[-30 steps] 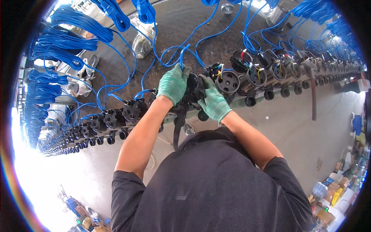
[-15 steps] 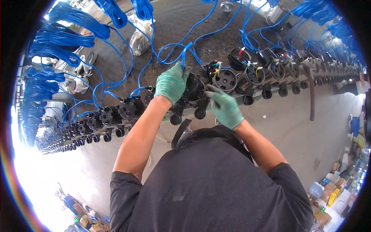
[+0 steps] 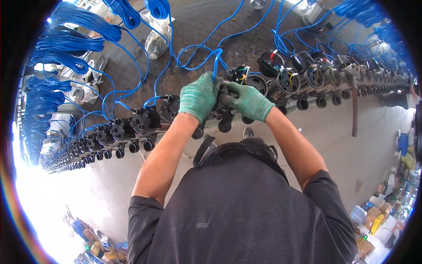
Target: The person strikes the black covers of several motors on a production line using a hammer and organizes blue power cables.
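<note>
My left hand (image 3: 198,97), in a green glove with dark fingertips, is closed around the lower end of a blue cable (image 3: 215,67). Its fingers meet those of my right hand (image 3: 249,102), gloved alike and curled in a pinch over the top of a black round housing. What the right fingers grip is hidden between the hands. Below them a short black pipe stub (image 3: 225,125) sticks out toward me. To the right stand open black cylinders (image 3: 289,83) with coloured wires at their mouths; to the left, capped black housings (image 3: 143,119) have blue cables running from them.
The row of black housings curves away along the dark table's (image 3: 193,26) near edge. Coiled blue cable bundles (image 3: 72,42) lie at far left. A clear plastic bag (image 3: 158,42) and a brown strip (image 3: 354,108) hanging over the edge are nearby. Boxes (image 3: 373,215) stand lower right.
My right hand has moved left and up from beside the housing, and its fingers now close beside my left hand. The left hand has shifted slightly right with the cable.
</note>
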A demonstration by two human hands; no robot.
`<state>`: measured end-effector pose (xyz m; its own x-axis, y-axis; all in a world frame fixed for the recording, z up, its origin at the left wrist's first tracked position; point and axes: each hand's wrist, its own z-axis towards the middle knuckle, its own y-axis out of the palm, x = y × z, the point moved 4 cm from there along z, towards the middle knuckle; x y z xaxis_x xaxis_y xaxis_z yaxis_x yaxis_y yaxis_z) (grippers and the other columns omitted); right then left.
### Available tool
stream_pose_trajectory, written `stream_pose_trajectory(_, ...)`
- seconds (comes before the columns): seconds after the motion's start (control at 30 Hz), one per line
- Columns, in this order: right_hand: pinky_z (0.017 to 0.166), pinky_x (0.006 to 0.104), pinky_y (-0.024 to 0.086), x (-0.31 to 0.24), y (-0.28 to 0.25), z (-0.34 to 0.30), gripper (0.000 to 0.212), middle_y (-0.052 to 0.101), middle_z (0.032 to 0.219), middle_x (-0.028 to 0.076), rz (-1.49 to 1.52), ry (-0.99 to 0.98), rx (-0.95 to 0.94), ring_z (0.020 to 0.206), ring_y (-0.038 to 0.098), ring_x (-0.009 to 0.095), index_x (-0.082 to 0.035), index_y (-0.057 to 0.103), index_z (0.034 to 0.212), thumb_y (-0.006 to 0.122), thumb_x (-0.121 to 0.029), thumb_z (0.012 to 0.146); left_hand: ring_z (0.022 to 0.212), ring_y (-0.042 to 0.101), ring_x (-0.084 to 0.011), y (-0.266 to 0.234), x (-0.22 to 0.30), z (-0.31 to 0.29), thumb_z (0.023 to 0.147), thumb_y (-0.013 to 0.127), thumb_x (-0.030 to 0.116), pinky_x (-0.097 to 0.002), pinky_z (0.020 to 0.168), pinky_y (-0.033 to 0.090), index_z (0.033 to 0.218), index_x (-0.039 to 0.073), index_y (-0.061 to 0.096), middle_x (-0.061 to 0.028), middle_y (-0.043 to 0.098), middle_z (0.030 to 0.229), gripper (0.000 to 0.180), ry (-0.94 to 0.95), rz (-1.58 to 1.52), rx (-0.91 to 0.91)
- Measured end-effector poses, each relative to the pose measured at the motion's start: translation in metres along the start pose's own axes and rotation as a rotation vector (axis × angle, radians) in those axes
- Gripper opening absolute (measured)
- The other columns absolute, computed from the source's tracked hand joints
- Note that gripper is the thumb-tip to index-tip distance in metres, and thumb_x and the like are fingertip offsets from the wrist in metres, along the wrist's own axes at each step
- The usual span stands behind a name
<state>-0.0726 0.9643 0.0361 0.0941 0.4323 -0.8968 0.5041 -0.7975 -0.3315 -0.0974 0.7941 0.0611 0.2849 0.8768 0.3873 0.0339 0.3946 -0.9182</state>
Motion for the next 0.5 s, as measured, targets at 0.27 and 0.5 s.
stream_pose_trajectory(0.27, 0.073, 0.0365, 0.057, 0.004, 0.000, 0.004, 0.061, 0.075, 0.103, 0.016, 0.161, 0.058, -0.031, 0.078, 0.071, 0.018, -0.004, 0.053, 0.147, 0.072, -0.033, 0.097, 0.088, 0.070, -0.0457, 0.012, -0.006, 0.005, 0.104, 0.057, 0.045, -0.0531, 0.078, 0.055, 0.108, 0.003, 0.064, -0.0236, 0.074, 0.095, 0.043, -0.212, -0.217, -0.149)
stream_pose_trajectory(0.5, 0.092, 0.0402, 0.054, -0.003, -0.006, 0.005, 0.053, 0.075, 0.114, 0.021, 0.075, -0.080, -0.007, 0.103, 0.073, 0.029, 0.000, 0.059, 0.139, 0.072, -0.028, 0.096, 0.087, 0.071, -0.0440, 0.018, -0.007, 0.001, 0.103, 0.061, 0.043, -0.0493, 0.077, 0.055, 0.102, -0.001, 0.068, -0.0260, 0.074, 0.094, 0.044, -0.288, -0.396, -0.124)
